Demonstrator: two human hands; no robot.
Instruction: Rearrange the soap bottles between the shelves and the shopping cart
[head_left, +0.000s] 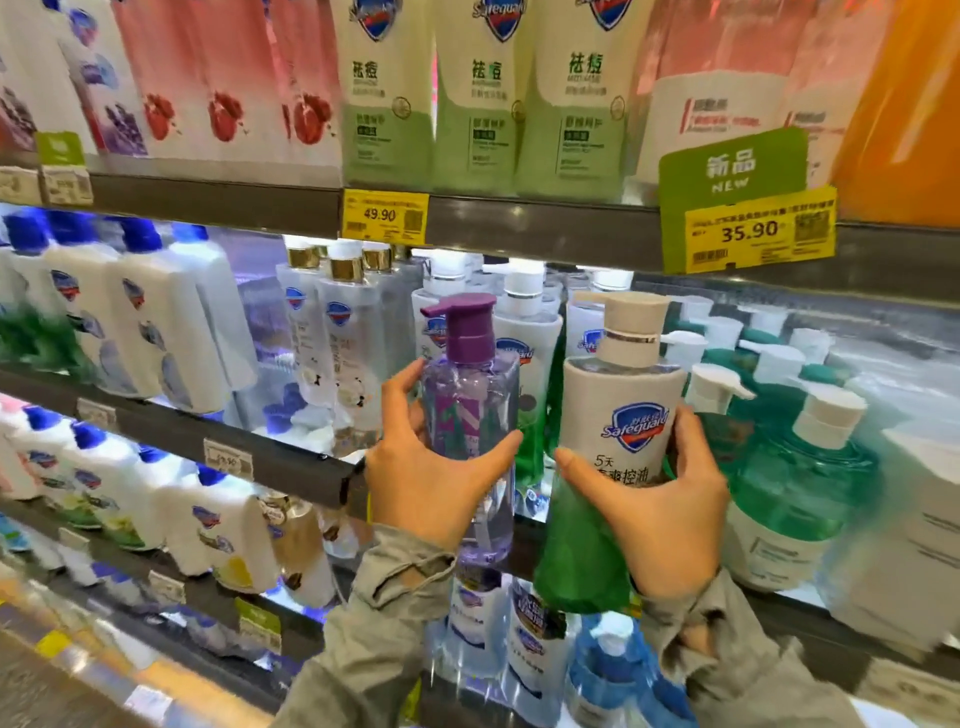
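Observation:
My left hand grips a clear purple soap bottle with a purple pump top, held upright in front of the middle shelf. My right hand grips a white and green Safeguard bottle with a cream pump cap, also upright, just right of the purple one. Both bottles are held at the shelf's front edge, before rows of other soap bottles. No shopping cart is in view.
The upper shelf holds green and white refill pouches and pink ones, with yellow price tags. White bottles with blue caps fill the left. Green pump bottles stand at the right. More bottles sit on the shelf below.

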